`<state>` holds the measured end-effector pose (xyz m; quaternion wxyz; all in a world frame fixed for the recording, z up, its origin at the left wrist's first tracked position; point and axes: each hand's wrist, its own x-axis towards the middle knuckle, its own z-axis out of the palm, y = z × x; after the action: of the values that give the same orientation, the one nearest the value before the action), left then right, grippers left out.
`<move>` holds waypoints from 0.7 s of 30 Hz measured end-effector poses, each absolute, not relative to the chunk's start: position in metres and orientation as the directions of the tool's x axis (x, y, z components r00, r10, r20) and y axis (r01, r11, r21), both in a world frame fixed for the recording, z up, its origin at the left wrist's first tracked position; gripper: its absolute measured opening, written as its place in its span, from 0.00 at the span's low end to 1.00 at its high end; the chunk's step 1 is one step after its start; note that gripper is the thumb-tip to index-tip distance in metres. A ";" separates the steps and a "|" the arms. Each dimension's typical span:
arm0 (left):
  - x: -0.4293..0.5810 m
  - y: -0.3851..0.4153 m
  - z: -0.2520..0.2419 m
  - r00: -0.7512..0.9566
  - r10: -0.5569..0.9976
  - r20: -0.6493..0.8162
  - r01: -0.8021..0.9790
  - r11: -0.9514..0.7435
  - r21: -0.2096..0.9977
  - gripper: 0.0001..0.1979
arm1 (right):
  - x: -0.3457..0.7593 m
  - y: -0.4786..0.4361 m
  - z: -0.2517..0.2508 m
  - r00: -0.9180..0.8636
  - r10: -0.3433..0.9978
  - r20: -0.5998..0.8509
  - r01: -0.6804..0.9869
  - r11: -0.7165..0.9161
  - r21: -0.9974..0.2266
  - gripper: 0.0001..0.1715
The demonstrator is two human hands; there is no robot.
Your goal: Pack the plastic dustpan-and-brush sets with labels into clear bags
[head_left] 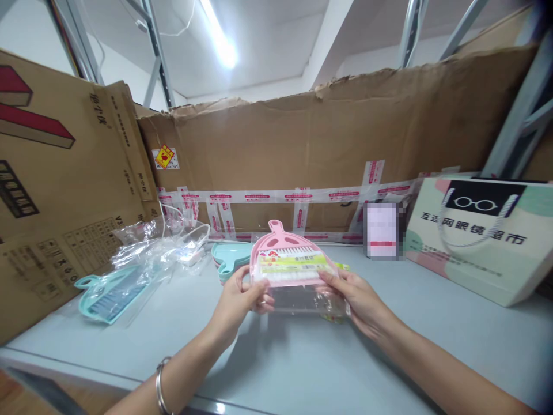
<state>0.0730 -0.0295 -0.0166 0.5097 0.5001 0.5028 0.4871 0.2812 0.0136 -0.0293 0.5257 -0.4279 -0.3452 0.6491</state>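
Observation:
Both my hands hold a pink mini dustpan and brush set [287,253] just above the pale table [302,357]. My left hand [242,300] pinches its lower left edge. My right hand [354,300] grips the lower right edge, where a clear plastic bag [302,300] wraps the bottom of the set. The pan's handle points up and away from me, and a yellow-green label runs across the white brush.
A teal dustpan set in clear wrap [112,291] lies at the left, beside loose plastic bags [159,242] and stacked teal pans [228,259]. Cardboard boxes [64,184] wall the left and back. A printed paper bag [479,236] lies at the right.

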 end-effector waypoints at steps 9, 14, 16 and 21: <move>0.034 -0.022 0.011 0.508 0.837 0.203 0.319 -0.401 0.859 0.36 | 0.289 0.016 -0.025 -0.047 0.985 -0.166 -0.428 -0.169 -0.888 0.04; 0.059 -0.008 -0.011 0.283 0.860 0.425 0.385 -0.507 0.771 0.18 | 0.291 0.017 -0.027 -0.084 0.994 -0.074 -0.332 -0.098 -0.938 0.19; 0.065 -0.003 -0.020 0.163 0.881 0.445 0.348 -0.473 0.809 0.14 | 0.300 0.020 -0.026 -0.166 0.986 -0.006 -0.273 -0.051 -0.961 0.34; 0.063 0.000 -0.030 0.037 0.905 0.424 0.302 -0.414 0.859 0.13 | 0.323 0.024 -0.023 -0.525 0.837 0.155 -0.060 0.145 -0.988 0.62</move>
<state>0.0632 -0.0002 -0.0304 0.2890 0.6596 0.4575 0.5217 0.3230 0.0242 -0.0234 0.3855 -0.2983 -0.6512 0.5817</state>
